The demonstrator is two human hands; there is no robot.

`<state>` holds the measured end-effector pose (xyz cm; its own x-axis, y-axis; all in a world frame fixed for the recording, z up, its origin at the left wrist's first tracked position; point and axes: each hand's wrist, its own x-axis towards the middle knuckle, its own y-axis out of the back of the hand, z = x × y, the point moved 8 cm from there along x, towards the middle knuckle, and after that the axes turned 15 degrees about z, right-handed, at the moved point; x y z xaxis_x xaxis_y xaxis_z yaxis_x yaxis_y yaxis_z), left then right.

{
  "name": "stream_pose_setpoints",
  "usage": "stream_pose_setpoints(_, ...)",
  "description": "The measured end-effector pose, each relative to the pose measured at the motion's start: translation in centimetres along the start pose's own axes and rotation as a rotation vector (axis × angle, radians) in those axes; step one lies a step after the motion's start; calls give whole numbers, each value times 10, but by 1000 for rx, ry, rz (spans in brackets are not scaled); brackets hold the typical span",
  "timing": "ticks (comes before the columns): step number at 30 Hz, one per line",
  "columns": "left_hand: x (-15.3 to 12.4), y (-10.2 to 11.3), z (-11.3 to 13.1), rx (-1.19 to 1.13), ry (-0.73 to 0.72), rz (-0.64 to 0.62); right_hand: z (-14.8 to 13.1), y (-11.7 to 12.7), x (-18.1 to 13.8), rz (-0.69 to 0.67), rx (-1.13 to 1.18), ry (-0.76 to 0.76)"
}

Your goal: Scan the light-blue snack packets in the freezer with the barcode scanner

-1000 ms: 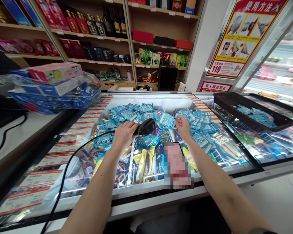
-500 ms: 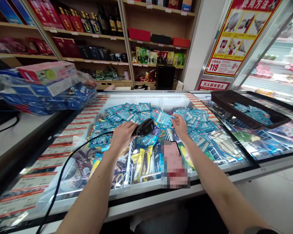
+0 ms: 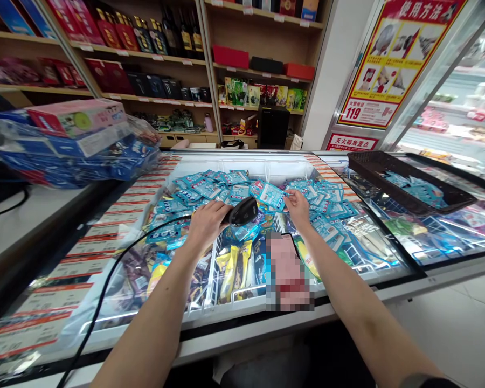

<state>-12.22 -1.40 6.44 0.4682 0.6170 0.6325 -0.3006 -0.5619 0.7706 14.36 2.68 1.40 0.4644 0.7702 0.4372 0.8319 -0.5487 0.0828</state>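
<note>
My left hand (image 3: 208, 222) is wrapped round the handle of a black barcode scanner (image 3: 243, 211), whose cord (image 3: 121, 257) trails down to the left. The scanner's head points right, toward a blue packet (image 3: 270, 195) with a white label. Pinched at its right end, that packet is in my right hand (image 3: 296, 206), just above the freezer's glass top. Many similar blue packets (image 3: 204, 186) lie spread on the glass to the left, and more packets (image 3: 329, 202) are to the right. Below my hands a phone (image 3: 289, 269), partly blurred out, lies near the front edge.
Under the glass, the chest freezer (image 3: 210, 320) holds wrapped ice creams (image 3: 236, 269). A brown basket (image 3: 440, 202) with blue packets stands at the right. Plastic-wrapped boxes (image 3: 81, 143) are stacked at the left. Shelves (image 3: 145, 54) of goods line the back.
The scanner and my left hand have shifted very slightly to the right, nearer the packet. My right hand still holds the packet in nearly the same place.
</note>
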Motion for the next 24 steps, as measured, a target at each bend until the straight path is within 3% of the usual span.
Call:
stream_pose_setpoints(14, 0, 0, 1, -23, -15, 25, -2, 0, 0, 3, -12, 39)
stream_pose_setpoints(24, -2, 6, -10, -6, 33, 51, -5, 33, 7, 340, -322, 156)
